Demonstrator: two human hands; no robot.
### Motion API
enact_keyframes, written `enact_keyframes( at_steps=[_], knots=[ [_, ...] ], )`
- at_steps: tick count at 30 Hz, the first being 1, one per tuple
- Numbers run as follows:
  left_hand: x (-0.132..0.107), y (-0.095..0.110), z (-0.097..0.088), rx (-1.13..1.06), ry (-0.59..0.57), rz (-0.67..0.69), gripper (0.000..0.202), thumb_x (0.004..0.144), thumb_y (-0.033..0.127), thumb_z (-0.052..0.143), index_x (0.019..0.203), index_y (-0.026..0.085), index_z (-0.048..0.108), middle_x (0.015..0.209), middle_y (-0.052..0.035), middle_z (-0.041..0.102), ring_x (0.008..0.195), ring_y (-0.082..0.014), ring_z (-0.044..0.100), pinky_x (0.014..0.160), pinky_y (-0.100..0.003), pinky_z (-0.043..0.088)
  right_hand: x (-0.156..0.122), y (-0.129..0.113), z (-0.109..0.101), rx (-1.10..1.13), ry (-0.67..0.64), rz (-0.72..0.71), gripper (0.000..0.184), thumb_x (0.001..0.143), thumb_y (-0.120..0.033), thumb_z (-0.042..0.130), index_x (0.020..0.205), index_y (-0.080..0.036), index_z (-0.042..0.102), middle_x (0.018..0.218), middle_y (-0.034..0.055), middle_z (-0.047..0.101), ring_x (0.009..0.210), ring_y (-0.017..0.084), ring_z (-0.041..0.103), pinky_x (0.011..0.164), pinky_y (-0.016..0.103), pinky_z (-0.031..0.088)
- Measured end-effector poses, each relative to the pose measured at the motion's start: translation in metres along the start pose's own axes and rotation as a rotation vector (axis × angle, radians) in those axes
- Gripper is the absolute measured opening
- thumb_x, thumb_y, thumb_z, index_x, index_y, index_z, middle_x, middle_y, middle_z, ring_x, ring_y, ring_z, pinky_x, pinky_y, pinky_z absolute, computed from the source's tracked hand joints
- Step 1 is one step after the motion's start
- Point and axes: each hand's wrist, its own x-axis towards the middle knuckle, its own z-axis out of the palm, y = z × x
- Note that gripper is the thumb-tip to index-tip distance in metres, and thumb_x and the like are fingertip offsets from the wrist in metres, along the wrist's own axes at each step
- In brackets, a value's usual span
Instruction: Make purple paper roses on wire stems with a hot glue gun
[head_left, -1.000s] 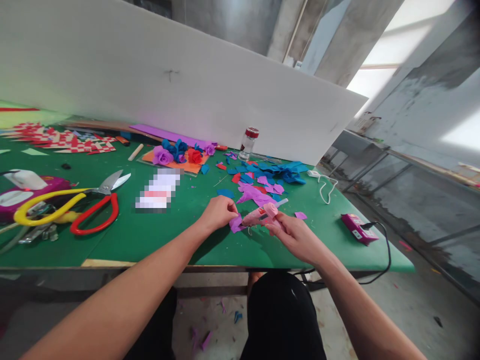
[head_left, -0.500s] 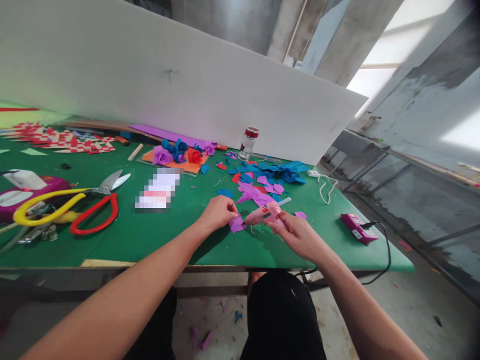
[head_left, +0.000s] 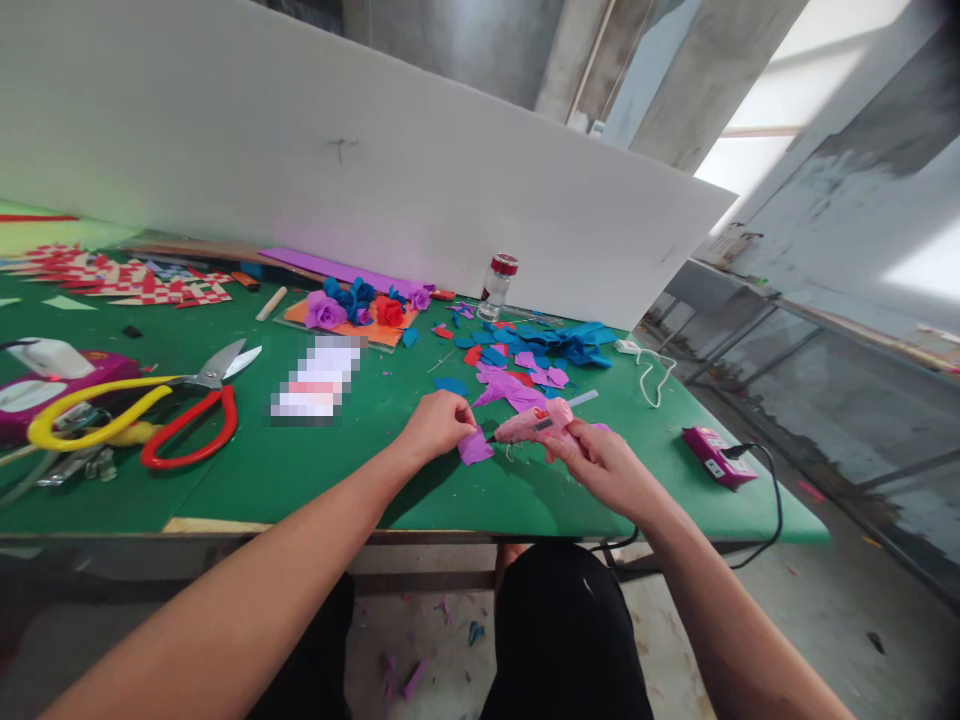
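My left hand (head_left: 437,425) is closed in a pinch on a small purple paper piece (head_left: 475,446) lying on the green table (head_left: 315,470). My right hand (head_left: 604,467) grips a pink glue gun (head_left: 534,422), whose nozzle points left at the purple piece. A clear glue stick pokes out of the gun's rear. Loose purple, blue and red paper scraps (head_left: 525,365) lie just beyond both hands.
Finished paper roses (head_left: 360,305) sit on an orange sheet at the back. Red and yellow scissors (head_left: 157,410) lie at left beside a pink box (head_left: 45,385). A small jar (head_left: 496,286) stands by the white board. A pink power strip (head_left: 716,457) with a black cable lies at right.
The glue gun has tilted flatter and moved slightly right, its nozzle staying at the purple piece. My left hand has barely moved.
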Motion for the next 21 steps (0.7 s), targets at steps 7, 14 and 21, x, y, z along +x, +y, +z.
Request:
enact_keyframes(
  at_steps=[7, 14, 21],
  knots=[
    [0.000, 0.001, -0.001, -0.003, 0.003, 0.009, 0.007, 0.068, 0.020, 0.066, 0.068, 0.018, 0.073, 0.069, -0.0024, 0.072, 0.070, -0.0170, 0.065, 0.065, -0.026, 0.044, 0.000, 0.001, -0.001, 0.125, -0.028, 0.088, 0.043, 0.091, -0.052, 0.045, 0.078, -0.016, 0.063, 0.054, -0.0031, 0.046, 0.049, 0.012, 0.044, 0.048, 0.024, 0.032],
    [0.000, 0.000, -0.001, -0.041, 0.006, 0.009, 0.006, 0.067, 0.020, 0.066, 0.066, 0.018, 0.072, 0.067, -0.0015, 0.072, 0.068, -0.0156, 0.064, 0.061, -0.025, 0.042, -0.002, 0.006, 0.007, 0.355, -0.063, 0.147, 0.039, 0.088, -0.054, 0.048, 0.085, -0.016, 0.058, 0.054, -0.0050, 0.047, 0.043, 0.010, 0.040, 0.042, 0.022, 0.032],
    [-0.001, 0.000, -0.001, -0.037, -0.001, 0.007, 0.007, 0.067, 0.020, 0.066, 0.067, 0.017, 0.072, 0.066, -0.0018, 0.071, 0.067, -0.0158, 0.064, 0.061, -0.025, 0.042, -0.002, 0.004, 0.016, 0.160, -0.015, 0.055, 0.036, 0.091, -0.048, 0.047, 0.091, -0.016, 0.062, 0.069, 0.0014, 0.062, 0.053, 0.012, 0.050, 0.050, 0.023, 0.036]
  ],
)
